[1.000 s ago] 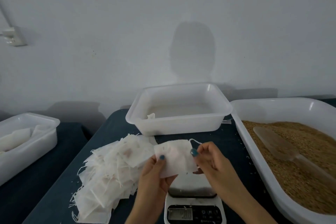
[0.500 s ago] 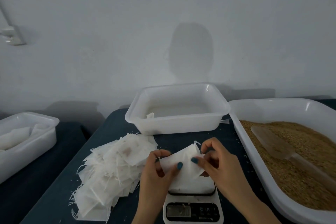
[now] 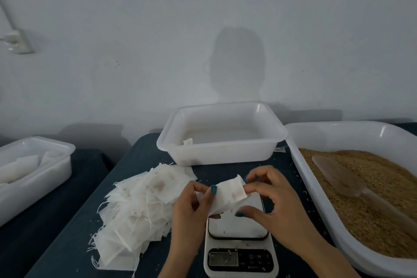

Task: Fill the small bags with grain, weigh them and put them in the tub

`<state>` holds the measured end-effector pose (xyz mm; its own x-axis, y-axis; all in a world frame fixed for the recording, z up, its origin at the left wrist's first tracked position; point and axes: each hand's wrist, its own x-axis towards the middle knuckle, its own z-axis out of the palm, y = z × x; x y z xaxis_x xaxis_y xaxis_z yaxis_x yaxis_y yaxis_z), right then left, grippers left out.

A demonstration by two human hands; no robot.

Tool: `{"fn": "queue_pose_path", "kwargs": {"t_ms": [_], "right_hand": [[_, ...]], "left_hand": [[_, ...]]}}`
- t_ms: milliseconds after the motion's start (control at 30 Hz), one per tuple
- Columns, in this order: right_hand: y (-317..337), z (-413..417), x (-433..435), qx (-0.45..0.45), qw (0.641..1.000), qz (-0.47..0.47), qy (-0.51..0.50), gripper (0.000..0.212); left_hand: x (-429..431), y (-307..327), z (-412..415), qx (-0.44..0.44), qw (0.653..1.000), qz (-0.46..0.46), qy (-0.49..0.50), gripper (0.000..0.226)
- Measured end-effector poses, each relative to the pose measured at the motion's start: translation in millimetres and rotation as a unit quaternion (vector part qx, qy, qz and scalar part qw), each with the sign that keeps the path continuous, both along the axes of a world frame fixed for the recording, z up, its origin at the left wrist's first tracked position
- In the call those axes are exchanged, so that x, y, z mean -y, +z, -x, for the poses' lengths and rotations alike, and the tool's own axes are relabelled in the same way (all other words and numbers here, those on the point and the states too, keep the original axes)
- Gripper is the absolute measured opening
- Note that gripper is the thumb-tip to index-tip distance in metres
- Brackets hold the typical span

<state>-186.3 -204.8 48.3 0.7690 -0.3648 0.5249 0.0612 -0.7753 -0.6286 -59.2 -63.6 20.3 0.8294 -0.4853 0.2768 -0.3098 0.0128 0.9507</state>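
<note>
Both hands hold one small empty white bag [image 3: 228, 196] just above the white kitchen scale [image 3: 239, 244]. My left hand [image 3: 191, 207] pinches its left side with thumb on top. My right hand [image 3: 268, 201] pinches its right edge and underside. A heap of several empty white bags [image 3: 140, 205] lies left of the scale. The white tub [image 3: 221, 135] stands behind, with one small bag in its left corner. The large white tray [image 3: 352, 135] at the right holds brown grain [image 3: 383, 198] and a clear plastic scoop [image 3: 345, 178] lying on it.
A second white tub [image 3: 33, 174] with white bags stands at the far left on a separate dark surface. The dark blue table [image 3: 67, 244] has stray grains scattered on it. A grey wall rises close behind the tubs.
The bag has been turned and drawn down closer to the scale, from held flat and spread to bunched between both hands. The hands moved slightly nearer to me.
</note>
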Motion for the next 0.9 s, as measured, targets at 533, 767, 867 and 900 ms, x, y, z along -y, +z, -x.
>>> {"fn": "queue_pose_path", "kwargs": {"t_ms": [533, 767, 867, 900], "right_hand": [[0, -5, 0, -0.004, 0.992, 0.125, 0.024, 0.026], [2, -5, 0, -0.015, 0.977, 0.21, 0.041, 0.018], [2, -4, 3, -0.015, 0.972, 0.232, 0.039, 0.019], [2, -3, 4, -0.016, 0.971, 0.237, 0.036, 0.022]], "left_hand": [[-2, 2, 0, 0.153, 0.959, -0.138, -0.196, 0.073], [8, 7, -4, 0.154, 0.946, -0.166, -0.231, 0.058], [13, 9, -5, 0.163, 0.945, -0.184, -0.217, 0.036], [14, 10, -5, 0.165, 0.945, -0.182, -0.218, 0.029]]}}
